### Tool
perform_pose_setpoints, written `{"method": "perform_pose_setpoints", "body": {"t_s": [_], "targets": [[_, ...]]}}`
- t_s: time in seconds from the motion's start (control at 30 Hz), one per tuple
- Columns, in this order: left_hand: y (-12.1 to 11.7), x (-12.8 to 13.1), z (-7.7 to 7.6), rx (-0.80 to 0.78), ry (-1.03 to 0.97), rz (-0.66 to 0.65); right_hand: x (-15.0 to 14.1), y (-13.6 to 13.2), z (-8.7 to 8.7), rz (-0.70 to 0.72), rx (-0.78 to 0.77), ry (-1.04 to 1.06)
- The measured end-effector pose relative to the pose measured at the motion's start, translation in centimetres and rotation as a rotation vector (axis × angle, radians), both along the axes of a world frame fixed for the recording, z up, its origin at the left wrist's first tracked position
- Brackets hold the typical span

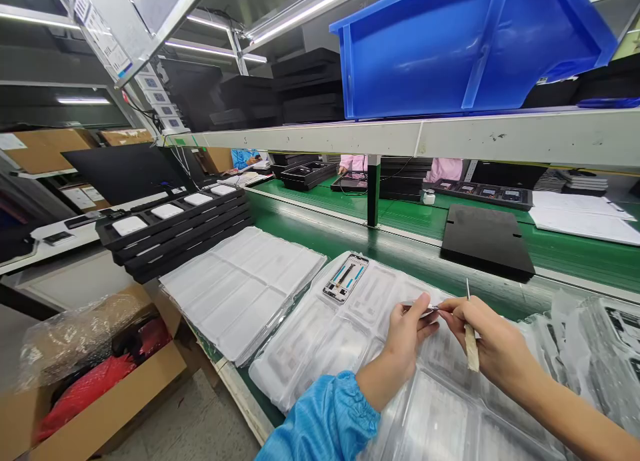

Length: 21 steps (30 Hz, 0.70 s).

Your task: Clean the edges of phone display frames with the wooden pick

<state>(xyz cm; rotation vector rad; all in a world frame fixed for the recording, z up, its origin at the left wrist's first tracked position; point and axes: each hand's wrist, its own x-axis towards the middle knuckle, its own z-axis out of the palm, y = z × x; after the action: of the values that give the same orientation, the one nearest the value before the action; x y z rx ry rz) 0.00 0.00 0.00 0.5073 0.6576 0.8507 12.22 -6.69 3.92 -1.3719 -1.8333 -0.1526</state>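
Observation:
My left hand [407,334], in a blue sleeve, pinches the edge of a thin flat part [425,308] held over a clear plastic tray [310,354]. My right hand [483,334] meets it at the same spot, fingers closed, with tweezers [470,334] gripped upright in the fist. A phone frame [346,278] lies in a tray pocket just left of the hands.
A stack of clear trays [240,288] lies to the left, with black trays holding white pieces [170,231] behind it. A black tray [485,241] sits on the green belt. A cardboard box [95,408] stands on the floor. A blue bin [465,41] rests on the shelf. People work across the line.

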Motion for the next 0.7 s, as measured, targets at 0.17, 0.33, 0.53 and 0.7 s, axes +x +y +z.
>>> {"method": "perform_pose_setpoints", "body": {"t_s": [0.17, 0.33, 0.53, 0.7], "targets": [[-0.07, -0.01, 0.12, 0.019, -0.002, -0.028, -0.09, 0.07, 0.04, 0.011, 0.021, -0.015], [-0.06, -0.02, 0.08, 0.030, -0.002, -0.041, -0.20, -0.01, 0.13, 0.016, 0.019, -0.030], [0.02, -0.06, 0.14, 0.033, -0.023, -0.092, -0.30, 0.09, 0.15, 0.029, 0.061, -0.057], [0.14, -0.08, 0.25, 0.008, -0.071, -0.119, -0.23, 0.07, 0.37, 0.009, 0.050, -0.074]]}}
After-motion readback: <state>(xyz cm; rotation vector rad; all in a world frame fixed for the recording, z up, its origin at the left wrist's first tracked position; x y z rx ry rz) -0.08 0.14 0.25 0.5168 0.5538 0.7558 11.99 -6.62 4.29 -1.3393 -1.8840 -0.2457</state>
